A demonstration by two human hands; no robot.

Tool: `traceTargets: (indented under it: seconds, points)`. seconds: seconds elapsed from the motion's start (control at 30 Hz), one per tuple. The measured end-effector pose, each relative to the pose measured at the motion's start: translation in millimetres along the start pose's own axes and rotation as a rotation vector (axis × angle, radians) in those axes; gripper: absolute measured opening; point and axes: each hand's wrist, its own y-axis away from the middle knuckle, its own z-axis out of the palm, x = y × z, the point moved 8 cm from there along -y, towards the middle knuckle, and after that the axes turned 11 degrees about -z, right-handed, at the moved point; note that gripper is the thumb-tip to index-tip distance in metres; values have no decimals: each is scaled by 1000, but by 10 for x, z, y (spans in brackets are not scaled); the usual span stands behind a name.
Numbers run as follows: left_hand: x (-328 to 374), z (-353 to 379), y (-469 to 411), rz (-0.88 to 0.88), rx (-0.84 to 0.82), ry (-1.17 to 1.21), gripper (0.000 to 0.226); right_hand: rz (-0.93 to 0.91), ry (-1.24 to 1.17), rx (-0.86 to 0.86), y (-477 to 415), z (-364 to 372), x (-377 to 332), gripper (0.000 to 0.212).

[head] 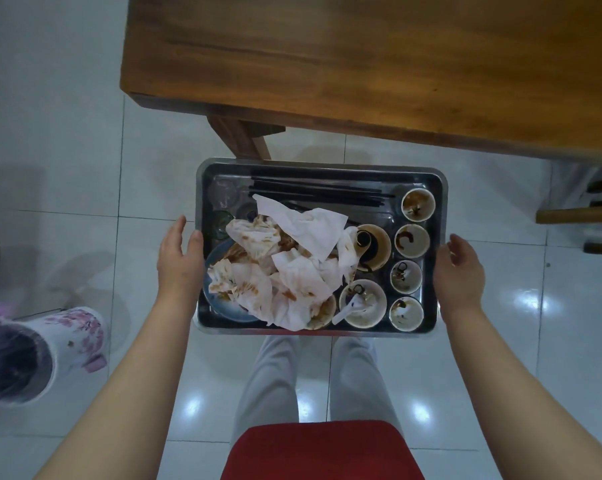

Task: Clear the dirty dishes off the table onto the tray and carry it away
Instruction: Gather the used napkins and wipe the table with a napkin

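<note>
A steel tray (322,167) hangs in the air in front of me, above the tiled floor and clear of the wooden table (379,64). My left hand (180,261) grips its left rim, thumb over the edge. My right hand (460,268) grips the right rim. The tray carries a heap of stained paper napkins (285,268) over a blue plate (216,306), black chopsticks (313,192), several small soiled cups (418,204), a sauce bowl (374,247), a white bowl with a spoon (361,303) and clear glasses (225,194).
The table's leg (240,136) stands just beyond the tray's far edge. A floral waste bin (36,355) sits on the floor at my left. Wooden chair parts (583,213) show at the right. My grey trouser legs are beneath the tray.
</note>
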Motion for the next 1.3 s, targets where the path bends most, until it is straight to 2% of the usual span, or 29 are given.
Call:
traceTargets:
  seconds: [0.1,0.2,0.3,0.33,0.43,0.5,0.67,1.03,1.3]
  points:
    - [-84,36,-26,-90,-42,69,48,36,61,-17,-155,6,208,52]
    - [-156,112,-89,-218,-103,122,48,158,67,-102,-291,110,412,60]
    - [-325,219,-231,-363,-199,131,38,260,52,-197,-379,228,560,61]
    - [-363,234,-269,-387,-225,115,41,274,51,-216,-392,256,585,59]
    - [-495,198,-444,-399,-214,69,52,241,104,-256,-427,320,622,45]
    - [-523,195,-497,-402,-200,77,49,209,136,-240,-451,333,613,39]
    - [-484,219,-529,-364,-141,52,34,132,209,-199,-541,320,585,38]
    - [-432,245,-610,-307,-91,-104,35,69,262,-172,-574,325,625,35]
    - [-418,234,-566,-270,-57,-111,40,21,328,-248,-595,338,595,31]
